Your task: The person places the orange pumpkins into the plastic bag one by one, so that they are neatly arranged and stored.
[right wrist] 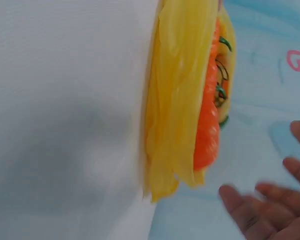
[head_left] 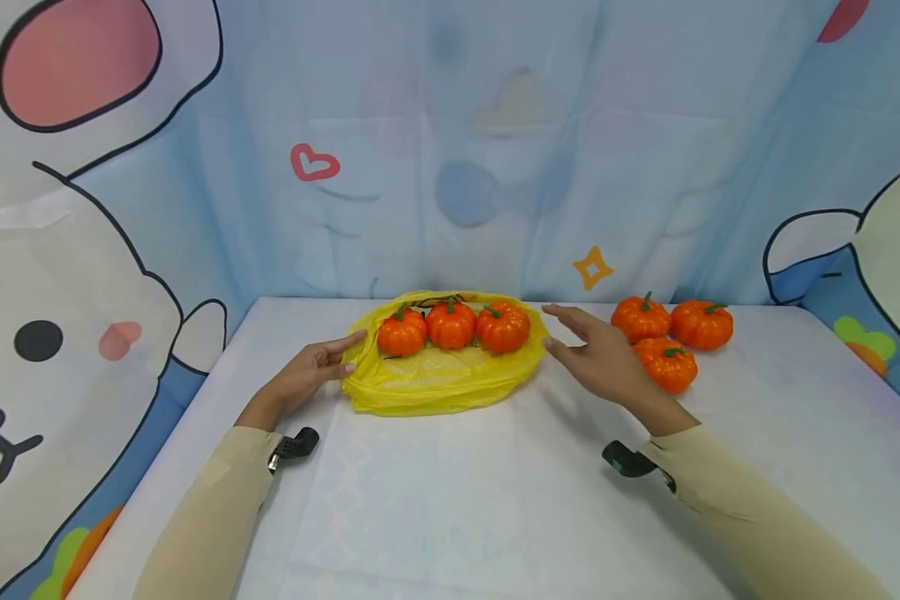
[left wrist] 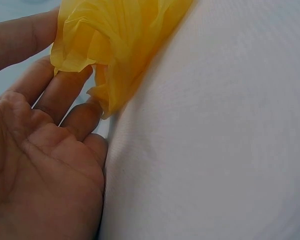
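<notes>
A yellow plastic bag (head_left: pixel 420 390) lies on the table with its mouth spread wide, and three small orange pumpkins (head_left: pixel 451 325) with green stems sit in a row inside it. At the bag's left edge, my left hand (head_left: pixel 311 373) touches the thin plastic with loosely extended fingers. In the left wrist view, the bag's edge (left wrist: pixel 85 45) hides some of the fingertips. My right hand (head_left: pixel 600 354) is beside the bag's right edge, fingers spread and nothing held. Blurred fingers (right wrist: pixel 240 212) appear apart from the bag in the right wrist view.
Three more pumpkins (head_left: pixel 669 364) stand grouped on the white table (head_left: pixel 420 500), just beyond my right hand. Behind the table hangs a light blue cartoon curtain (head_left: pixel 390 225). Both wrists wear black cameras.
</notes>
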The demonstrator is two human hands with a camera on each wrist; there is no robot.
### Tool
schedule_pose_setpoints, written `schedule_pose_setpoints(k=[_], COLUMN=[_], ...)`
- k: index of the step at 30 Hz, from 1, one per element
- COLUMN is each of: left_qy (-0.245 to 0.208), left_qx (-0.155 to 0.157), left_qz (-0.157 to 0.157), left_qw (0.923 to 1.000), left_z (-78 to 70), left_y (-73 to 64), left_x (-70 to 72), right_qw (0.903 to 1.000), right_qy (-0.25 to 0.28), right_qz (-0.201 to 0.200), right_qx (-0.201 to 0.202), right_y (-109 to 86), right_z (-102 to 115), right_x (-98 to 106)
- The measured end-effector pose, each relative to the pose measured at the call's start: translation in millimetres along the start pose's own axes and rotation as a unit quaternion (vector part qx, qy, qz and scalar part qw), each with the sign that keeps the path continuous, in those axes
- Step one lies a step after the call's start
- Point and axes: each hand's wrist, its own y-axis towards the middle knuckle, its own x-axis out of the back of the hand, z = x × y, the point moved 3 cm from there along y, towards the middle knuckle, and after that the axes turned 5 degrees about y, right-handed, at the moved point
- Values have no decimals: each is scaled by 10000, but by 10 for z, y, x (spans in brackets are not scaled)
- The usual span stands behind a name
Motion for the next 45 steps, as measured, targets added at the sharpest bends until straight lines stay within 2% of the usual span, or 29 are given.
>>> schedule_pose_setpoints(k=[4, 7, 10, 12, 13, 15, 18, 20, 23, 30, 36, 45], left_qy=[-11, -55, -100, -65, -45, -5, 70, 89, 64, -20, -58, -36], left_qx=[7, 36, 82, 74, 61, 29, 1, 5, 0, -43, -25, -68], left_qz=[13, -7, -27, -11, 8, 33, 57, 51, 50, 34, 31, 59], left_qw=[10000, 10000, 9999, 10000, 10000, 10000, 10000, 9999, 10000, 10000, 10000, 10000], left_z=[-1, 15, 27, 20, 11, -11, -25, -17, 1, 9, 3, -5], left_y=[-4, -16, -27, -27, -25, -18, -8, -4, -1, -3, 7, -8], left_x=[4, 13, 19, 16, 12, 2, -3, 0, 6, 10, 3, 2], right_qw=[9947, 9881, 9808, 9743, 9720, 9710, 9726, 9716, 9665, 9665, 9657, 9703], right_qy=[480, 506, 201, -47, -154, -210, 86, 406, 899, 1192, 978, 800], right_qz=[-577, -1161, -1904, -2233, -2234, -1941, -1005, -371, 130, 413, 502, 417], right_qx=[709, 870, 366, -306, -716, -1381, -2097, -2304, -2402, -2235, -2351, -2246], right_y=[-301, -470, -593, -658, -681, -707, -721, -724, -721, -648, -631, -634], right_z=[-42, -142, -329, -505, -604, -808, -1083, -1235, -1387, -1461, -1473, -1452], right_x=[276, 503, 729, 874, 938, 1054, 1133, 1124, 1041, 856, 816, 816])
